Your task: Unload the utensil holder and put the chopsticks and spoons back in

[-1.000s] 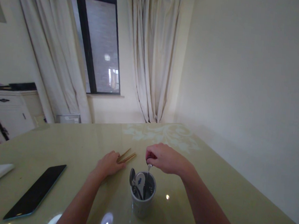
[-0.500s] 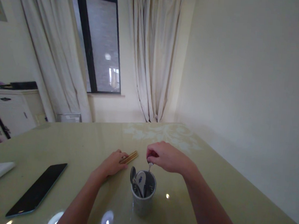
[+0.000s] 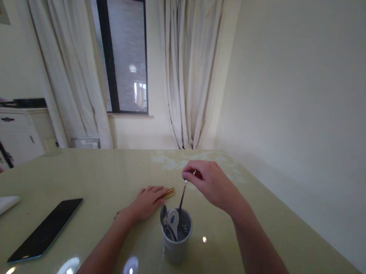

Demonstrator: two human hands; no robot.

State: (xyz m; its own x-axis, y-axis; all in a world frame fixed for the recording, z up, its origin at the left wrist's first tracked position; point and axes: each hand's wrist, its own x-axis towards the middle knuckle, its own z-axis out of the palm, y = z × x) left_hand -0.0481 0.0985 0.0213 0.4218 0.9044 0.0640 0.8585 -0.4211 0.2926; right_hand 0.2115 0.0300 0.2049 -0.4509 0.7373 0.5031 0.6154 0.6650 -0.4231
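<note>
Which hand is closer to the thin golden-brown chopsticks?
Left. The left hand lies over part of the chopsticks; the right hand is apart, to their right, pinching a silvery metal utensil.

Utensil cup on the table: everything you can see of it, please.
The cup is grey, round and open-topped, standing upright on the table. It looks like plastic or ceramic; I can't tell which. Light spots, perhaps holes, mark its inner wall. Inside, a white spoon with a blue mark and a dark spoon lean toward its left side. A slim metallic utensil, held by the right hand, reaches down to its mouth; contact there is unclear.
</note>
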